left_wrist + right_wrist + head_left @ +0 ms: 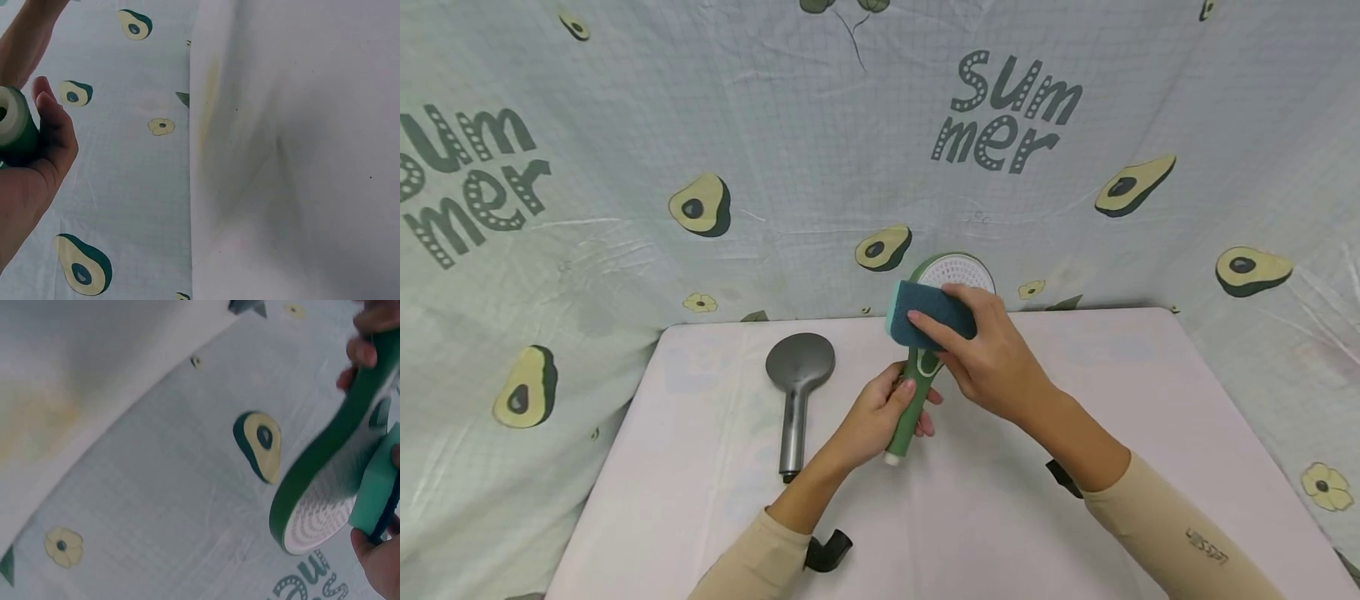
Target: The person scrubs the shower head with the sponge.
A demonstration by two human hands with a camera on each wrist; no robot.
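My left hand (880, 408) grips the handle of a green shower head (912, 408), its white nozzle face tilted up towards the back. In the left wrist view the handle's round end (15, 128) shows inside the curled fingers. Between thumb and fingers, my right hand (992, 354) holds a sponge (928, 312) with a dark blue scouring side and a light teal side. The teal side lies against the lower part of the nozzle face (322, 509) in the right wrist view. In the head view the sponge covers part of that face.
A dark grey shower head (800, 367) lies on the pale table (722, 492) to the left. One black bent piece (829, 552) is by the left forearm, another black piece (1063, 479) partly under the right forearm. Behind hangs a curtain (790, 167) printed with avocados.
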